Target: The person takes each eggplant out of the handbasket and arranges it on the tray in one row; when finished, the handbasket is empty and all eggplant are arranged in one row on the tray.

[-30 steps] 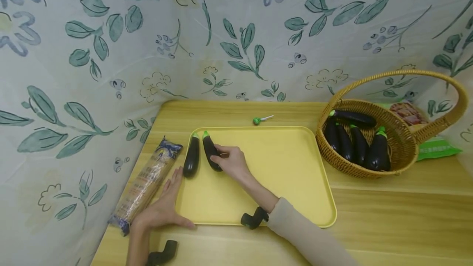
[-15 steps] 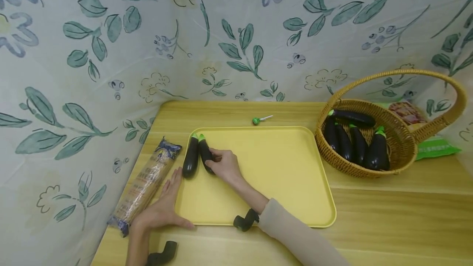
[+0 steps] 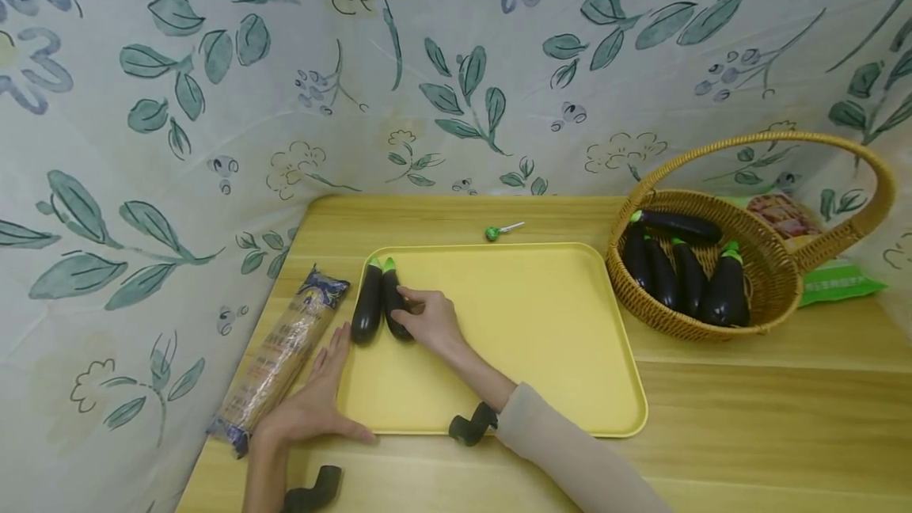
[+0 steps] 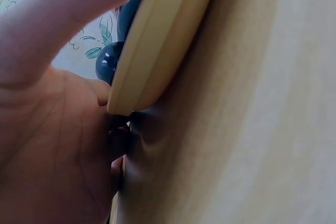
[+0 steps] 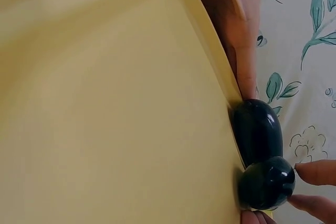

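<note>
Two dark eggplants with green caps lie side by side at the left end of the yellow tray. My right hand pinches the right one, the inner eggplant, with thumb and fingers near its lower half. In the right wrist view its rounded end sits among my fingertips. The outer eggplant lies close along the tray's left rim. My left hand is spread against the tray's left edge, thumb along the front corner. In the left wrist view that palm is beside the tray's corner.
A wicker basket holding several eggplants stands at the right, with a green package behind it. A green lollipop lies beyond the tray. A long plastic-wrapped pack lies left of the tray. Patterned cloth hangs at the back.
My right hand has moved left with the inner eggplant, bringing it next to the outer one and turning it more upright in view. My left hand has stayed at the tray's edge.
</note>
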`<state>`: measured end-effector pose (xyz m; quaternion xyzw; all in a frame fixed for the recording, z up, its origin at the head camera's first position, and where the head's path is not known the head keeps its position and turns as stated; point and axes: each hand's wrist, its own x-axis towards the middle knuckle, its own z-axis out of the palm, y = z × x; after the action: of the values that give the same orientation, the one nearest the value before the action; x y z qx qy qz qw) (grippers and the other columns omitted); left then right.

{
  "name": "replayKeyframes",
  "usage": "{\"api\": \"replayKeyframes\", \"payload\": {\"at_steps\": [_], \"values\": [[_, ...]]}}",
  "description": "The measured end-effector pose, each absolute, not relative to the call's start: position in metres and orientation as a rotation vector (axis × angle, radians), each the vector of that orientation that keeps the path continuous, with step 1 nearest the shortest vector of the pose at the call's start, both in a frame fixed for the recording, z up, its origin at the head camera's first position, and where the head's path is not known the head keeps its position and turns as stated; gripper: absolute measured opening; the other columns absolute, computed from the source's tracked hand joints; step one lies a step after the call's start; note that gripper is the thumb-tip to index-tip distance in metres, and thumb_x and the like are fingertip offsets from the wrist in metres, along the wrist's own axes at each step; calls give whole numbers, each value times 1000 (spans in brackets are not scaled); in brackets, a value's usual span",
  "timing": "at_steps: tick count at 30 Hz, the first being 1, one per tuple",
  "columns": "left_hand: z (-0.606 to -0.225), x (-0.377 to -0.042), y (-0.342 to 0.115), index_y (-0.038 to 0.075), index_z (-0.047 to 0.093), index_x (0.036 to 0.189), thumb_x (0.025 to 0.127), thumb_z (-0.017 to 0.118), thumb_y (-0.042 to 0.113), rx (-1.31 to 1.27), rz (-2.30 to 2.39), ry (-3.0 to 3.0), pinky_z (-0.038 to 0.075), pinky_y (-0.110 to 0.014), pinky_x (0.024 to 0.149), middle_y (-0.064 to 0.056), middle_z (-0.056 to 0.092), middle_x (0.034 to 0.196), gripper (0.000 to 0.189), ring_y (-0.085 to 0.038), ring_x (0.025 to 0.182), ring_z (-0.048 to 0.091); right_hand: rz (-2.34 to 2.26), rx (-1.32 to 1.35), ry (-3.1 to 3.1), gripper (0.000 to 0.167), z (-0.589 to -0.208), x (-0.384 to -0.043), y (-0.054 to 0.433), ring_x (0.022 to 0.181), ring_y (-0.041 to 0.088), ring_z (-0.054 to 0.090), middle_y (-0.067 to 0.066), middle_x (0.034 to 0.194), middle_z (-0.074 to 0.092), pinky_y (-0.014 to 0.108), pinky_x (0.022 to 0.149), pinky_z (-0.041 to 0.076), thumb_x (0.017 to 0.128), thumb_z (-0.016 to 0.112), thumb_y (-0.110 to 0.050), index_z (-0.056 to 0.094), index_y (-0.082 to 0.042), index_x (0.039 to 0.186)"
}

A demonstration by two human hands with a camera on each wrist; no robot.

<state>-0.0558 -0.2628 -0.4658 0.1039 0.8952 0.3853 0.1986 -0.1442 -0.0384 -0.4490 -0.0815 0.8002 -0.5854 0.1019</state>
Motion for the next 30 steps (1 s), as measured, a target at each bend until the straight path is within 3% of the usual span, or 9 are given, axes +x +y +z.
{"api": "replayKeyframes", "payload": {"at_steps": [4, 8, 15, 19, 24, 30], "values": [[-467, -56, -262, 10, -18, 164, 56, 99, 47, 306, 1073, 2515, -8, -70, 125, -21, -24, 170, 164, -49, 157, -18, -1699, -265, 2339, 47, -447, -145, -33, 103, 32, 75, 23, 127, 72, 21, 63, 60, 96, 71, -15, 62, -6, 141], [-468, -56, -263, 9, -18, 164, 57, 99, 47, 326, 1087, 2518, -9, -71, 124, -21, -24, 170, 163, -48, 157, -19, -1625, -311, 2315, 53, -440, -145, -23, 118, 38, 69, 26, 140, 64, 35, 79, 66, 98, 70, -22, 56, -8, 148], [-470, -55, -264, 9, -18, 164, 59, 99, 45, 346, 1114, 2508, -10, -73, 123, -22, -25, 170, 161, -50, 156, -21, -1473, -390, 2314, 64, -421, -147, 8, 138, 41, 54, 18, 157, 50, 59, 102, 57, 100, 67, -33, 44, -18, 158], [-471, -54, -265, 10, -18, 164, 58, 99, 44, 346, 1129, 2502, -11, -72, 122, -22, -26, 169, 161, -49, 156, -22, -1455, -456, 2311, 65, -405, -148, 35, 142, 37, 50, 10, 163, 45, 60, 107, 52, 101, 65, -33, 40, -20, 160], [-472, -55, -265, 11, -19, 164, 56, 99, 46, 325, 1117, 2502, -12, -70, 124, -19, -26, 170, 163, -46, 157, -22, -1430, -520, 2312, 67, -385, -147, 77, 145, 35, 48, 10, 164, 43, 55, 119, 44, 103, 64, -33, 37, -17, 162], [-473, -55, -263, 13, -20, 164, 55, 99, 46, 307, 1093, 2506, -11, -71, 124, -17, -27, 170, 164, -48, 157, -21, -1387, -495, 2358, 66, -362, -139, 150, 143, 39, 50, 18, 157, 49, 58, 115, 47, 105, 61, -36, 36, -13, 161]]}}
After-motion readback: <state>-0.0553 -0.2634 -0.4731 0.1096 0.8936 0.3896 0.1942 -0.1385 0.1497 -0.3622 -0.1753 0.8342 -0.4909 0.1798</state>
